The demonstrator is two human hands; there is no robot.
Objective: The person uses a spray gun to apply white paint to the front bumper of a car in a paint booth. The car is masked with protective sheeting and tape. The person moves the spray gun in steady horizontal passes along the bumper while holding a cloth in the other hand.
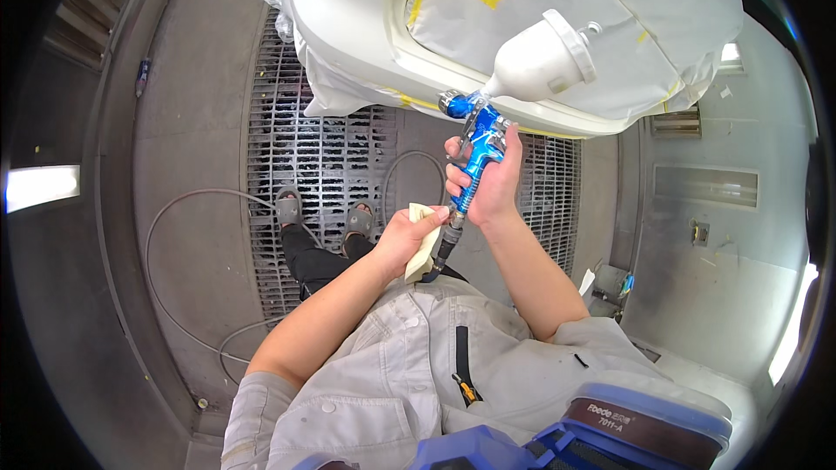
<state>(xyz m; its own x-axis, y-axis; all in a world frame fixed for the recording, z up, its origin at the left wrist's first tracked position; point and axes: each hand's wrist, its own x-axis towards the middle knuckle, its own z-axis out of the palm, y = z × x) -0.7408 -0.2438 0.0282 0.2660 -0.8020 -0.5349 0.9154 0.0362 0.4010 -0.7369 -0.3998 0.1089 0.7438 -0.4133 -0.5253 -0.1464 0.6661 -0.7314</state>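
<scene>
My right hand (490,176) is wrapped round the grip of a blue spray gun (481,157). A white paint cup (542,57) with a lid sits on top of the gun and tilts up to the right. My left hand (407,240) is closed on a folded pale yellow cloth (420,252), its thumb near the hose fitting (447,242) under the gun's grip. Just beyond the gun stands a white car body panel (366,30), partly covered with white masking sheet (531,0) and yellow tape (496,0).
A metal floor grate (305,148) runs beneath the car and my feet. The grey air hose (157,252) loops across the floor on the left. Grey booth walls stand at both sides, with a wall box (699,232) on the right. A respirator (640,431) shows at the lower edge.
</scene>
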